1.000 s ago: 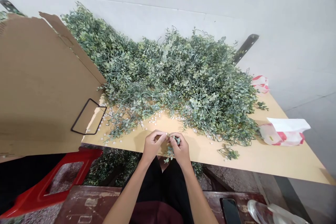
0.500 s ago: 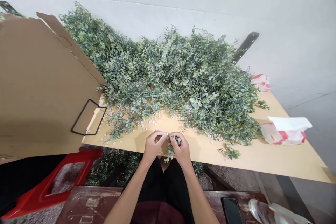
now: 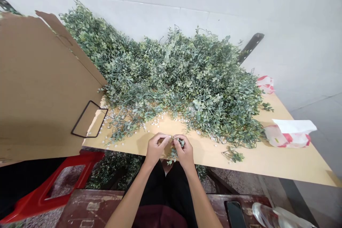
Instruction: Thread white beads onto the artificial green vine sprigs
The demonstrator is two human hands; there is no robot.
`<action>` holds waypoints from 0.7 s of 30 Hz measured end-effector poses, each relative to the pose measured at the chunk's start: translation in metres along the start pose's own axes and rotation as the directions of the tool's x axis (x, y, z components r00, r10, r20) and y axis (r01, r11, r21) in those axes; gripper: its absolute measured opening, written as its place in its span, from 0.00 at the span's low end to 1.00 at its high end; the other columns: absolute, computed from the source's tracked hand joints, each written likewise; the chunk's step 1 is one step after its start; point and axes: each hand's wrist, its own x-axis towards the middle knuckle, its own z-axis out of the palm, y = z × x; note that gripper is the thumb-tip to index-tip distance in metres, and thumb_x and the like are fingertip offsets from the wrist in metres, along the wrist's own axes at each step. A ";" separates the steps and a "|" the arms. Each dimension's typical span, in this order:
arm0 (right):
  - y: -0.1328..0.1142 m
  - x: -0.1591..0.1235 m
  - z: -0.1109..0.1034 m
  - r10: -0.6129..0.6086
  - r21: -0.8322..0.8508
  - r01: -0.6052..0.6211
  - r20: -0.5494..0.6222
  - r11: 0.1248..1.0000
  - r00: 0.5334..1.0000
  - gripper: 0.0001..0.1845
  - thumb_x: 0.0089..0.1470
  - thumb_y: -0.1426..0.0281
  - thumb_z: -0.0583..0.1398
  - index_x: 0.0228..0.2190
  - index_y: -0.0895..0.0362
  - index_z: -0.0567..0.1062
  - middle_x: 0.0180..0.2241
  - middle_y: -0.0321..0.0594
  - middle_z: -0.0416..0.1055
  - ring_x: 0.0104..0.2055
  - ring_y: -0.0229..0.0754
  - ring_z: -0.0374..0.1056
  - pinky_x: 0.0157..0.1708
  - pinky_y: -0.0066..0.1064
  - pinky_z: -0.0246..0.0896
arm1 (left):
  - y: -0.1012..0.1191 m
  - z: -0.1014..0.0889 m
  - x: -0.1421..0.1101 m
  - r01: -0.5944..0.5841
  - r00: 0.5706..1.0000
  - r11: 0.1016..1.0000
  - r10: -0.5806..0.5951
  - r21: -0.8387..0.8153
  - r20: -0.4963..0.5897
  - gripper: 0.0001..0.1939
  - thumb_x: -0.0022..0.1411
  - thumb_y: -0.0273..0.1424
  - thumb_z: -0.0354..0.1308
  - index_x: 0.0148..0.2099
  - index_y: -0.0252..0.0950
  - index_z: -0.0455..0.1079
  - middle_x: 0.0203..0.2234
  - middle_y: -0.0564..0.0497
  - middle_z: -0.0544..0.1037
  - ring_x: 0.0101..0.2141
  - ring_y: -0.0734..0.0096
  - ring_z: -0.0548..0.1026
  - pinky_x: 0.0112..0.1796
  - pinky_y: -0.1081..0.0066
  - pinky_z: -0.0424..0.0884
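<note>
Both my hands meet just above the table's front edge. In my right hand [image 3: 184, 149] is a sprig of artificial green leaves [image 3: 174, 154], pinched near its stem between thumb and fingers, with leaves hanging below. My left hand [image 3: 157, 148] is closed in a pinch at the stem's end, on what looks like a small white piece [image 3: 170, 136]; the fingers mostly cover it. A large heap of the same artificial greenery [image 3: 171, 67] lies beyond my hands. Many small white pieces [image 3: 157, 121] are scattered along its near side.
A cardboard box [image 3: 45, 85] stands at left beside a black wire frame [image 3: 89, 119]. Loose sprig [image 3: 233, 155] and red-and-white plastic packaging [image 3: 288, 137] lie right on the wooden table [image 3: 291, 167]. Below are a red stool [image 3: 80, 171], a phone [image 3: 235, 214] and a clear bottle [image 3: 263, 214].
Both hands keep the same pinch on the sprig and the small piece, almost without motion. The view has shifted very slightly.
</note>
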 end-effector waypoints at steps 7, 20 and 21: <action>0.001 0.000 0.000 0.001 -0.010 -0.001 -0.003 1.000 1.000 0.07 0.60 0.65 0.58 0.37 0.55 0.73 0.33 0.38 0.72 0.33 0.40 0.69 0.34 0.28 0.65 | 0.000 0.000 0.001 0.000 1.000 1.000 0.000 -0.007 -0.003 0.09 0.61 0.35 0.60 0.34 0.34 0.74 0.28 0.50 0.76 0.32 0.70 0.75 0.36 0.73 0.70; 0.000 0.000 0.000 -0.001 -0.014 0.001 -0.004 1.000 1.000 0.07 0.59 0.65 0.59 0.37 0.54 0.73 0.32 0.38 0.71 0.32 0.40 0.69 0.34 0.29 0.66 | 0.000 0.000 0.001 0.006 1.000 1.000 -0.006 -0.004 0.020 0.08 0.62 0.34 0.60 0.35 0.34 0.73 0.29 0.50 0.76 0.33 0.70 0.74 0.38 0.73 0.69; 0.001 0.000 0.000 0.000 -0.017 0.000 -0.005 1.000 1.000 0.07 0.59 0.65 0.59 0.37 0.55 0.73 0.32 0.38 0.71 0.32 0.40 0.69 0.33 0.29 0.66 | 0.000 -0.001 0.002 0.008 1.000 1.000 -0.007 -0.008 0.026 0.08 0.61 0.34 0.60 0.35 0.34 0.73 0.29 0.50 0.76 0.33 0.70 0.74 0.38 0.73 0.70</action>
